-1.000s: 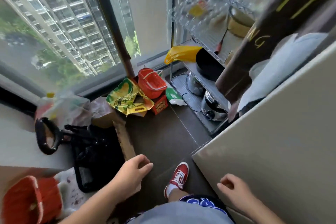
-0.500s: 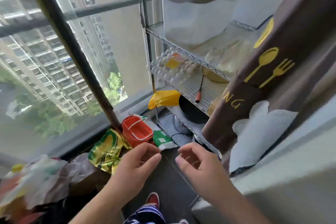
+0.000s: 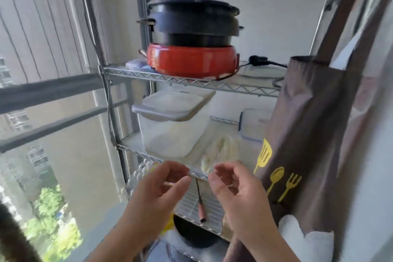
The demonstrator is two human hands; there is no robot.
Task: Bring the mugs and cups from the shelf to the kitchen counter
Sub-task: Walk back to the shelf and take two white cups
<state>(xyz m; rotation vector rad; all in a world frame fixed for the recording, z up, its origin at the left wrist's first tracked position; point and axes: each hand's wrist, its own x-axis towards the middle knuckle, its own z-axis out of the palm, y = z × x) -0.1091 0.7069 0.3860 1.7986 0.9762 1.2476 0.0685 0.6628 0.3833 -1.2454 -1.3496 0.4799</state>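
Note:
A metal wire shelf [image 3: 191,80] stands straight ahead. I see no mug or cup on it. My left hand [image 3: 157,195] and my right hand [image 3: 236,193] are raised side by side before the edge of the middle tier, fingers loosely curled and apart, holding nothing. Behind them on that tier sit a white lidded plastic bin [image 3: 172,123] and a pale crumpled bag [image 3: 221,151]. The tier above carries a red electric pot [image 3: 191,61] with black pots [image 3: 193,21] stacked on it.
A brown apron [image 3: 308,134] with yellow utensil prints hangs at the right, covering part of the shelf. A second clear box [image 3: 253,123] stands behind it. A skewer-like tool [image 3: 201,204] lies on a lower tier above a black pan [image 3: 191,234]. Window rails [image 3: 49,89] run at left.
The view has swung up from the floor to the upper shelf tiers. Both hands have risen from waist height to the middle tier's edge, still with nothing in them.

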